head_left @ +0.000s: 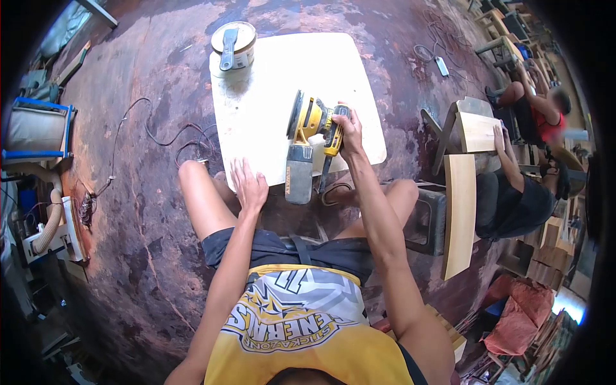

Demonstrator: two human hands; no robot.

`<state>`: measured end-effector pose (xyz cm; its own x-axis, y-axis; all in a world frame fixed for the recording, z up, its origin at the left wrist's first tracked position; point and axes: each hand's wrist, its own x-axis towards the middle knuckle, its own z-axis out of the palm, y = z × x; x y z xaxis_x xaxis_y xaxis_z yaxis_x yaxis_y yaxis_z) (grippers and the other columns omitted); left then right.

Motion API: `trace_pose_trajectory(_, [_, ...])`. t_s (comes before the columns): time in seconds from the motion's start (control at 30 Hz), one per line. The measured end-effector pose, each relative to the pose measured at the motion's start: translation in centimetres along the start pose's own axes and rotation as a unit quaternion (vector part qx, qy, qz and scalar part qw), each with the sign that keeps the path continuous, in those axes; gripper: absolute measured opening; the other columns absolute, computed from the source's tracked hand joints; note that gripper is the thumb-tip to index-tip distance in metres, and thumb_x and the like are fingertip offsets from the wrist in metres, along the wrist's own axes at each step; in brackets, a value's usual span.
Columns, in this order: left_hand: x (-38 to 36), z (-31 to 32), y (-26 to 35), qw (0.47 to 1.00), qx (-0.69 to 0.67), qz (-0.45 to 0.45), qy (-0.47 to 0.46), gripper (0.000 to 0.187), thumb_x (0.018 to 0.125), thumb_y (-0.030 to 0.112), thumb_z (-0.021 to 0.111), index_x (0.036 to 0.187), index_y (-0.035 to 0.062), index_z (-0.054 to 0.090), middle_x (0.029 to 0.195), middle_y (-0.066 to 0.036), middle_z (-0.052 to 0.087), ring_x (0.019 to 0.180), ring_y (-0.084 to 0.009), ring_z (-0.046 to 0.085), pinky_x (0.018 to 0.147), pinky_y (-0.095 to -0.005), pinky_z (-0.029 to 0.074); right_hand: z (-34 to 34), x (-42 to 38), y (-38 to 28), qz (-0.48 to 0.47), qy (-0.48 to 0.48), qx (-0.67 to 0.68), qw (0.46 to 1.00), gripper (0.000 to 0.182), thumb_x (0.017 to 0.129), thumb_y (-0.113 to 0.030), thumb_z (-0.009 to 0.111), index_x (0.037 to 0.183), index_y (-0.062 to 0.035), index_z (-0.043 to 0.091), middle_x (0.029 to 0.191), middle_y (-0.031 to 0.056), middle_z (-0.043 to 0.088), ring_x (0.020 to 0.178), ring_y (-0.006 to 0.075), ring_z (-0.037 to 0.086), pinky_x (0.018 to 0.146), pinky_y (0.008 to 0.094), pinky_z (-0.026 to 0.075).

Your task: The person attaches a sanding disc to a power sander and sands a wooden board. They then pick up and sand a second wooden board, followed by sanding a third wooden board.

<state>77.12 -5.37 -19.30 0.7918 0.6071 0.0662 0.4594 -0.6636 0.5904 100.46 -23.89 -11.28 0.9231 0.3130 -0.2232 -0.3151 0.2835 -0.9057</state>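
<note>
My right hand (348, 131) is wrapped around the body of a yellow and black power sander (312, 122). The sander is tipped on its side, its flat pad facing left, with a grey dust box (298, 176) hanging toward me. Beneath it lies a pale, round-cornered board (276, 109). My left hand (250, 183) rests flat on the board's near left edge, fingers spread, holding nothing. On the board's far left corner stands a tub (242, 58) with a dark putty knife (228, 48) lying across its lid.
A cord (151, 125) runs over the stained floor (147, 205) at left. A blue-framed piece (38, 131) and a ribbed hose (48, 231) stand farther left. At right are a black stool (423, 221), a wooden plank (459, 215), and two people, one with hands on a wooden panel (478, 131).
</note>
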Motion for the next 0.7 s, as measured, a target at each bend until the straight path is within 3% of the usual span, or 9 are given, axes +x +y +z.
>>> trace_pose_trajectory(0.17, [1.1, 0.8, -1.1, 0.991, 0.127, 0.037, 0.0, 0.071, 0.088, 0.021, 0.055, 0.147, -0.0121, 0.033, 0.156, -0.033, 0.025, 0.149, -0.0449, 0.017, 0.124, -0.0517, 0.011, 0.2, 2.2, 0.5, -0.084, 0.041, 0.02, 0.995, 0.053, 0.075, -0.006, 0.07, 0.125, -0.0011, 0.055, 0.095, 0.005, 0.059, 0.078, 0.0123, 0.061, 0.068, 0.0253, 0.053])
trace_pose_trajectory(0.4, [0.8, 0.8, -0.3, 0.986, 0.162, 0.035, 0.018, 0.072, 0.09, 0.028, 0.048, 0.148, -0.012, 0.031, 0.158, -0.032, 0.024, 0.15, -0.0438, 0.017, 0.124, -0.0514, 0.01, 0.4, 10.1, -1.1, -0.155, 0.057, 0.057, 0.985, 0.049, 0.074, -0.004, 0.07, 0.121, -0.0013, 0.056, 0.094, 0.0043, 0.059, 0.077, 0.0131, 0.059, 0.068, 0.0259, 0.053])
trace_pose_trajectory(0.6, [0.8, 0.9, -0.4, 0.983, 0.171, 0.053, 0.04, 0.072, 0.092, 0.029, 0.046, 0.15, -0.0096, 0.03, 0.157, -0.031, 0.025, 0.149, -0.0438, 0.019, 0.124, -0.0515, 0.011, 0.0, 12.4, -5.7, -0.215, 0.126, -0.121, 0.961, 0.05, 0.07, -0.008, 0.076, 0.117, -0.0034, 0.061, 0.1, 0.0071, 0.061, 0.085, 0.0157, 0.062, 0.077, 0.0286, 0.054])
trace_pose_trajectory(0.67, [0.8, 0.7, -0.2, 0.984, 0.166, 0.051, 0.039, 0.071, 0.092, 0.029, 0.046, 0.15, -0.0092, 0.03, 0.157, -0.031, 0.025, 0.149, -0.0438, 0.019, 0.124, -0.0516, 0.011, -2.5, 14.4, -6.3, -0.302, 0.159, -0.198, 0.919, 0.051, 0.069, -0.009, 0.078, 0.116, -0.0032, 0.061, 0.102, 0.0069, 0.061, 0.087, 0.0167, 0.062, 0.08, 0.0307, 0.053])
trace_pose_trajectory(0.7, [0.9, 0.6, -0.1, 0.985, 0.162, 0.051, 0.04, 0.071, 0.092, 0.029, 0.046, 0.15, -0.0088, 0.03, 0.158, -0.031, 0.025, 0.149, -0.0438, 0.019, 0.124, -0.0517, 0.012, -3.0, 14.6, -6.9, -0.313, 0.163, -0.171, 0.92, 0.052, 0.068, -0.011, 0.079, 0.116, -0.0031, 0.061, 0.103, 0.007, 0.061, 0.088, 0.017, 0.061, 0.081, 0.0318, 0.053])
